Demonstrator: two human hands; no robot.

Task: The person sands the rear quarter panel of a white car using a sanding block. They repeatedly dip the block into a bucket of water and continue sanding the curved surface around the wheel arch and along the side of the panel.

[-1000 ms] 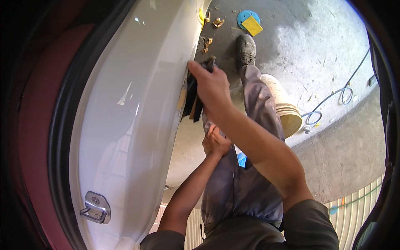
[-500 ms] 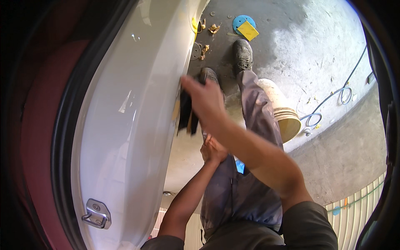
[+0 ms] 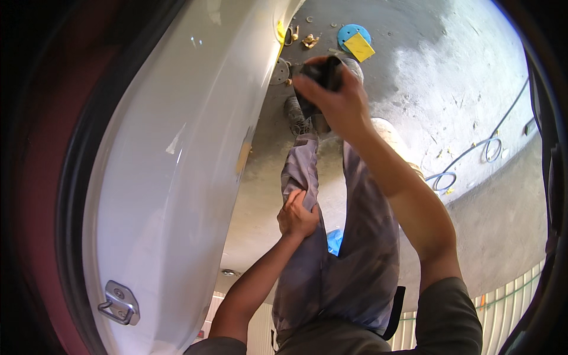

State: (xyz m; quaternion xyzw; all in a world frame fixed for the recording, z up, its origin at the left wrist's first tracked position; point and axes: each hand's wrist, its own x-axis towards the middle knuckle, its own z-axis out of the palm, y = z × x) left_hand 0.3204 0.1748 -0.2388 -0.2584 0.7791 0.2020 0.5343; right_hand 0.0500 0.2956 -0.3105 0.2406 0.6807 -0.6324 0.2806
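My right hand (image 3: 342,105) is raised in front of my shoes, its fingers closed round a dark, flexible-looking black piece (image 3: 324,72). Motion blur hides what kind of piece it is. Lower down, my left hand (image 3: 297,218) lies on my left trouser leg (image 3: 300,168), fingers curled over the grey cloth. To the left runs a glossy white car body panel (image 3: 154,177). A tan patch (image 3: 243,157) shows on its right edge, and neither hand touches it.
A blue perforated disc (image 3: 348,31) and a yellow square pad (image 3: 360,48) lie on the concrete floor, with a grey disc (image 3: 280,73) beside the panel. A pale bucket (image 3: 387,131) stands right of my legs, near a looped blue hose (image 3: 454,163). A metal latch loop (image 3: 120,303) sticks out of the panel.
My right hand has moved away from the panel's edge, up and to the right, carrying the black piece. My left hand stays on the leg. The leg has shifted and shows more.
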